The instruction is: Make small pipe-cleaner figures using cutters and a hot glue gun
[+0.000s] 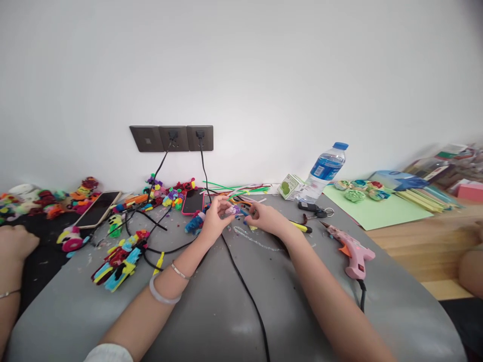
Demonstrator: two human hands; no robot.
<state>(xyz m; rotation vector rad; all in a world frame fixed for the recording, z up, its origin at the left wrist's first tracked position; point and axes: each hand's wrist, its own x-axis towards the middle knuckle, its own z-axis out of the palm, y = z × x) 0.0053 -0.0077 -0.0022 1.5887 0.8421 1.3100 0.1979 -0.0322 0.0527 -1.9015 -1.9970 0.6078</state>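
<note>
My left hand [219, 216] pinches a small purple and lilac fuzzy piece [234, 209], which looks like shaped pipe cleaner. Just right of it, my right hand [266, 219] is closed, thumb and fingers drawn together. Whether anything sits between those fingertips is too small to tell. Below the hands, a silvery tinsel pipe cleaner [258, 241] curves across the grey table [302, 311]. A blue fuzzy piece [194, 223] lies by my left wrist. Behind my hands, loose pipe cleaners [260, 189] in green, white and red lie along the wall.
A pink glue gun [354, 254] rests at right near keys [319, 211], a tilted water bottle [325, 171] and a small green-white box [290, 187]. Black cables [241, 279] cross the table. Pipe-cleaner figures [123, 261] and phones [98, 210] lie left. Other people's arms [13, 256] show at both edges.
</note>
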